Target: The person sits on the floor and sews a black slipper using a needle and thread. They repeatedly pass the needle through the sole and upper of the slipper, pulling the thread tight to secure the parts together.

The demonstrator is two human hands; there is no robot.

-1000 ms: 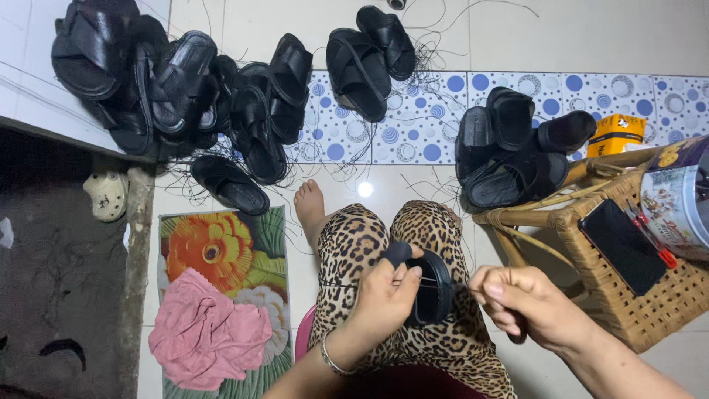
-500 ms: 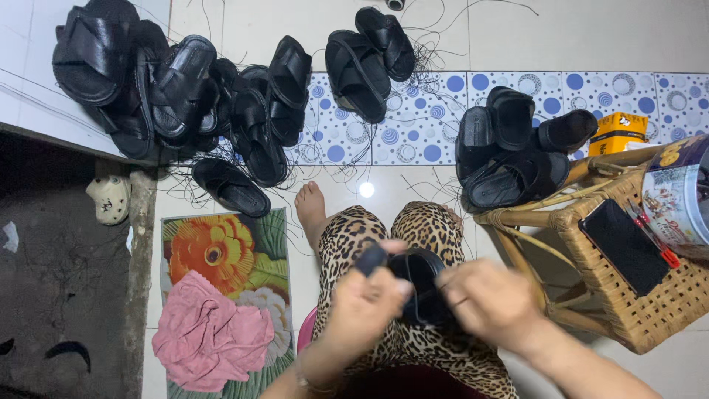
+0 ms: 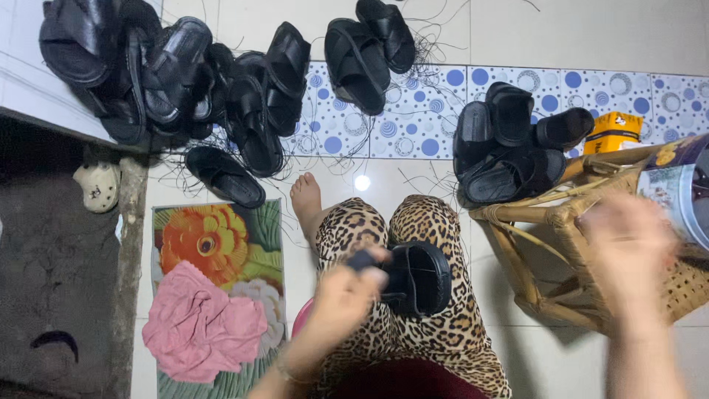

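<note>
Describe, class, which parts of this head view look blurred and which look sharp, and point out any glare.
In the head view, both hands are motion-blurred, the right hand most, smeared over the wicker stool; the left hand is softer-edged beside the black sandal. The sandal piles and dotted tiles are sharp. A small bright glare spot sits on the floor tile.

You are seeing two hands, one pink cloth (image 3: pixel 201 326), one cane stool (image 3: pixel 583 244) and many black sandals (image 3: pixel 251 118).

Pale floor tiles (image 3: pixel 591 29) with a blue-dotted band (image 3: pixel 413 111). A floral mat (image 3: pixel 214 244) lies left; a wicker stool (image 3: pixel 561 244) stands right.
</note>
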